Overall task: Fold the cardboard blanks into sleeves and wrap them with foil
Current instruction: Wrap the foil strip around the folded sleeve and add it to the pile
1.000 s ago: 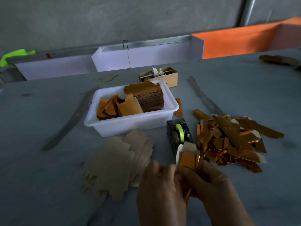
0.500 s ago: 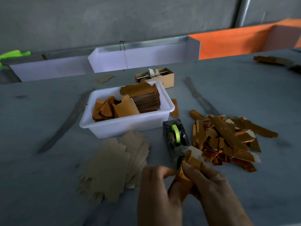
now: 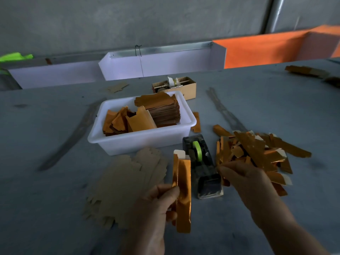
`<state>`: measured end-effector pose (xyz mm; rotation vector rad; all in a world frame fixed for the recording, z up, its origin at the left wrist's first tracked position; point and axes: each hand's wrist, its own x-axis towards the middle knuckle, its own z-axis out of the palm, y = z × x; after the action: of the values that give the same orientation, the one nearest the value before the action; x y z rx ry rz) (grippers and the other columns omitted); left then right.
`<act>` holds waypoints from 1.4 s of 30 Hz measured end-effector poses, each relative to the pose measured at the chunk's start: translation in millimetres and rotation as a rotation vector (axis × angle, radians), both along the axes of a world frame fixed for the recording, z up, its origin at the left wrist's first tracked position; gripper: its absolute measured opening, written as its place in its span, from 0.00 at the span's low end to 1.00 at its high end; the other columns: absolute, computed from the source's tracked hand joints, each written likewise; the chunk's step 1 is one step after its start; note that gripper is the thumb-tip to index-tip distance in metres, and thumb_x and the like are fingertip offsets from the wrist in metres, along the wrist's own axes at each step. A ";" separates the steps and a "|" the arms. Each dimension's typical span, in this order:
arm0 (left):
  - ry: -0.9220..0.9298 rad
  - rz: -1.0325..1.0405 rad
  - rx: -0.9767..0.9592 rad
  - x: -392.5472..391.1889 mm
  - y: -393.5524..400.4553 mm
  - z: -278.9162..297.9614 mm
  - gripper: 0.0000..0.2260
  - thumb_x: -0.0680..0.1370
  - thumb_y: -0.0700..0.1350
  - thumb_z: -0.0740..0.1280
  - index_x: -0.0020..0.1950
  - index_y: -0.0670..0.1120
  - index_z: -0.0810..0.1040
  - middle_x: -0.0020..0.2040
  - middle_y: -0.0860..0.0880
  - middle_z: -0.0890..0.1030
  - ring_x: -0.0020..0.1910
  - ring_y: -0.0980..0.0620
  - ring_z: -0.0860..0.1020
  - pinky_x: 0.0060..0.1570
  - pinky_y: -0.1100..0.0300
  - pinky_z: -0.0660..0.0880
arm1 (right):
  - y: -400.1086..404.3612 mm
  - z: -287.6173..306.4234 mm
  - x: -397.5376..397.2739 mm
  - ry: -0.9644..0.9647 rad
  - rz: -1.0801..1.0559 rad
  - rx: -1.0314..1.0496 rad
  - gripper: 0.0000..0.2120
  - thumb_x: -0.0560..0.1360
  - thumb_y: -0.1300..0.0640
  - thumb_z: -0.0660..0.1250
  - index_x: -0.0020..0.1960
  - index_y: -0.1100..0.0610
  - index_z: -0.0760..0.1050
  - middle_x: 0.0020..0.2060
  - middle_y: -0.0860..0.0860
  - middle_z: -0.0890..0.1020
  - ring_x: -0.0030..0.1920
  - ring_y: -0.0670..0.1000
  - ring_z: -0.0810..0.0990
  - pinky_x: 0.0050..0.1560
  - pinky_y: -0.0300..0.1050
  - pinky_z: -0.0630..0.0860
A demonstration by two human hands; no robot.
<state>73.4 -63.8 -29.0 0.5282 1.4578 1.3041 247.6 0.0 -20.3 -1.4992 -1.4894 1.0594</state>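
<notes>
Head view: hands had parted; left hand (image 3: 160, 201) gripped the upright sleeve (image 3: 181, 192), right hand (image 3: 246, 178) (fingers loosely curled, empty) reached beside the dispenser (image 3: 201, 164).

Two bare hands (image 3: 160, 205) — sleeveless forearms

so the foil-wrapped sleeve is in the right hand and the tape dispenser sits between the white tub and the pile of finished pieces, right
Not quite. The head view shows the foil-wrapped sleeve held in the left hand, not the right hand, which reaches toward the tape dispenser. The rest holds: the dispenser sits between the white tub and the pile of finished pieces.
</notes>
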 end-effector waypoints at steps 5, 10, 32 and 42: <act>-0.016 -0.037 -0.027 7.6 3.3 -1.2 0.11 0.73 0.39 0.70 0.30 0.48 0.83 0.25 0.50 0.76 0.22 0.57 0.71 0.23 0.65 0.67 | 9.5 -12.3 -13.0 -0.103 0.046 -0.064 0.04 0.75 0.54 0.67 0.43 0.53 0.80 0.33 0.49 0.80 0.34 0.45 0.78 0.33 0.36 0.69; -0.034 -0.033 -0.063 9.9 4.1 -3.4 0.13 0.73 0.39 0.71 0.29 0.49 0.83 0.25 0.51 0.77 0.24 0.57 0.74 0.27 0.63 0.70 | 11.9 -9.0 -19.5 -0.151 0.045 -0.076 0.05 0.74 0.52 0.68 0.40 0.51 0.78 0.34 0.48 0.80 0.35 0.45 0.78 0.33 0.35 0.70; 0.007 -0.085 0.044 21.2 14.5 5.2 0.14 0.74 0.40 0.70 0.29 0.51 0.81 0.30 0.50 0.78 0.25 0.58 0.71 0.20 0.69 0.63 | -17.5 -21.6 -24.9 -0.188 -0.107 0.116 0.11 0.73 0.55 0.69 0.33 0.48 0.72 0.57 0.46 0.72 0.59 0.51 0.73 0.53 0.44 0.72; 0.222 -0.270 0.066 38.6 36.0 9.7 0.07 0.75 0.42 0.69 0.37 0.47 0.77 0.24 0.56 0.76 0.21 0.64 0.72 0.22 0.72 0.66 | -24.3 -35.3 -31.8 -0.012 -0.174 0.074 0.11 0.72 0.57 0.70 0.35 0.45 0.72 0.48 0.38 0.70 0.52 0.46 0.75 0.41 0.32 0.68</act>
<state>112.0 -27.8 -19.3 0.9048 1.4667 1.1081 215.9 -24.3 -55.6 -1.5539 -1.3635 0.8843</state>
